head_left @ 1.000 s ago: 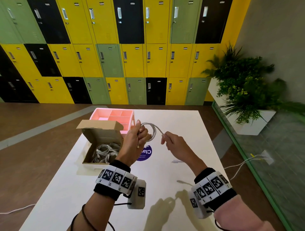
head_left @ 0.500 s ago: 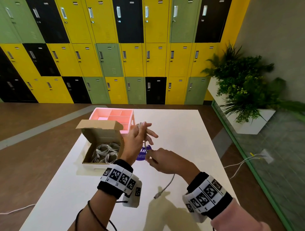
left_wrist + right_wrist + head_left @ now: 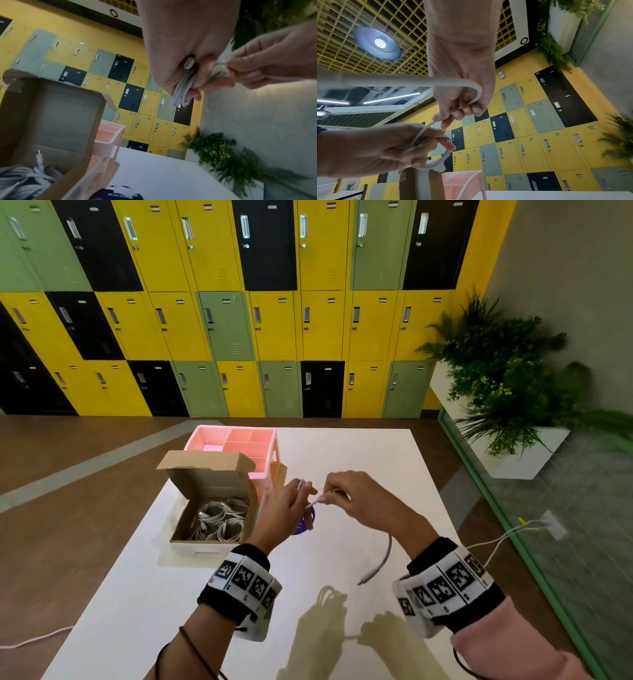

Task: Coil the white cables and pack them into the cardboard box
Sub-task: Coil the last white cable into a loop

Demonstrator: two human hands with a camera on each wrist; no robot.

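Observation:
Above the white table [image 3: 359, 460], my left hand [image 3: 303, 491] grips a small coil of white cable [image 3: 182, 88] with one plug [image 3: 189, 63] poking out of the fist. My right hand [image 3: 325, 498] pinches the same cable [image 3: 317, 501] right beside the left fingers. In the right wrist view the cable [image 3: 453, 83] curves over my right hand [image 3: 462, 109] to the coil [image 3: 440, 158]. Its free tail [image 3: 385, 556] hangs under my right wrist. The open cardboard box [image 3: 191, 529] stands to the left and holds several coiled white cables [image 3: 219, 518].
A pink divided organizer [image 3: 239, 445] stands directly behind the box. A purple sticker [image 3: 308, 523] lies on the table under my hands. A planter [image 3: 520, 453] and a glass wall are to the right. Loose white cords run over the floor on the left [image 3: 34, 642] and right [image 3: 503, 537].
My right hand has swung from low near the table up to the left hand's fingers, laying another turn of cable. The hanging tail is shorter. My left hand closed round the coil.

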